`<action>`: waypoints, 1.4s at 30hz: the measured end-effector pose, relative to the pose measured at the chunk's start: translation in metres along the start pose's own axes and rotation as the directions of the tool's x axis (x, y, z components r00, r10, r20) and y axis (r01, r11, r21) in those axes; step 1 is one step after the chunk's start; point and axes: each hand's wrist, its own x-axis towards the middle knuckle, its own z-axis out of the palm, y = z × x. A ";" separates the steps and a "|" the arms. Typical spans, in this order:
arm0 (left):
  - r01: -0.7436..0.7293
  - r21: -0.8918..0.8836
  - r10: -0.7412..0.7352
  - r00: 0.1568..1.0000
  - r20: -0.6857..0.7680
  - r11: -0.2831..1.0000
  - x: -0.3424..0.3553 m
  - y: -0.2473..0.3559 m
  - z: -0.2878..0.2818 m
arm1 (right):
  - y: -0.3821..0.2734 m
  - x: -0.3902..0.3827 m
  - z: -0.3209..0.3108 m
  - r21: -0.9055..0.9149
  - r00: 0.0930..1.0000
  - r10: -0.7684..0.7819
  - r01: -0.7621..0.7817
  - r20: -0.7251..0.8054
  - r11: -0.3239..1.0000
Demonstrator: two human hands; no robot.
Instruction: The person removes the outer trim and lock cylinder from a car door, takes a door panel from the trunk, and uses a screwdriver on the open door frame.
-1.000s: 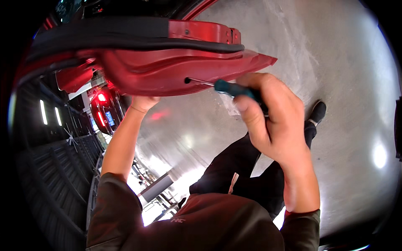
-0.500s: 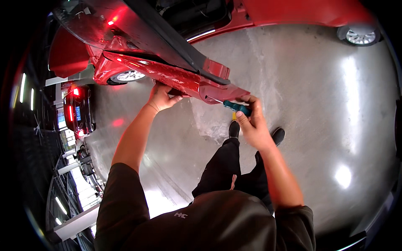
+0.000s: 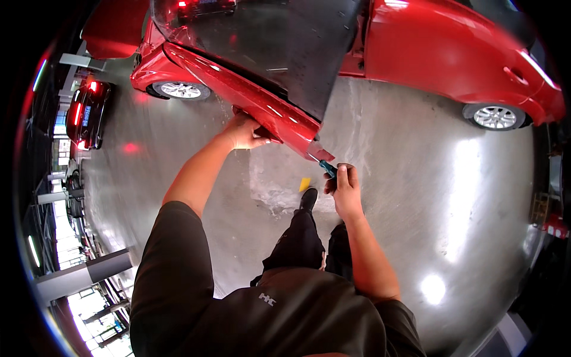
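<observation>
A red car door hangs open before me, its window glass above it. My left hand is closed on the door handle, its thumb at the near side and the other fingers partly hidden. In my right hand is a screwdriver with a dark green grip, thumb and fingers wrapped round it. Its thin shaft points up and left to the end edge of the door; the tip seems to touch there, though it is too small to be sure.
The red car's front wheel is at left and its rear wheel at right. A black car with lit tail lights stands farther left. On the concrete floor, a yellow piece lies by my shoe.
My view has turned, showing more of the car's right side. The right hand now grips the screwdriver from lower down, no longer reaching over the door's end. The left hand keeps its hold.
</observation>
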 end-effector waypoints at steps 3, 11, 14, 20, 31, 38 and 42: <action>0.024 0.006 -0.024 0.993 0.116 1.000 -0.003 0.010 -0.014 | -0.005 -0.011 0.012 0.139 0.991 -0.136 0.133 0.007 0.981; -0.112 -0.124 0.107 0.993 -0.051 0.986 -0.006 -0.012 0.001 | -0.004 -0.008 0.026 -0.021 0.986 -0.056 0.053 -0.157 0.998; -0.192 -0.117 0.177 0.976 -0.129 0.974 -0.008 -0.019 -0.002 | -0.001 -0.011 0.043 0.120 0.956 -0.209 0.237 -0.207 0.964; -0.227 -0.188 0.199 0.967 -0.158 0.955 -0.015 -0.026 -0.011 | -0.010 -0.001 0.044 -0.039 0.960 -0.109 0.103 -0.256 0.994; -0.346 -0.068 0.288 0.862 -0.418 0.936 -0.020 -0.026 0.002 | -0.012 -0.009 0.040 -0.017 0.969 -0.138 0.138 -0.206 0.990; -0.225 -0.223 0.189 0.967 -0.170 0.949 -0.018 -0.029 -0.002 | -0.008 -0.006 0.037 -0.036 0.972 -0.050 0.043 -0.231 0.998; -0.241 -0.218 0.211 0.966 -0.150 0.946 -0.014 -0.024 -0.010 | -0.011 -0.014 0.046 0.129 0.959 -0.166 0.199 -0.230 0.971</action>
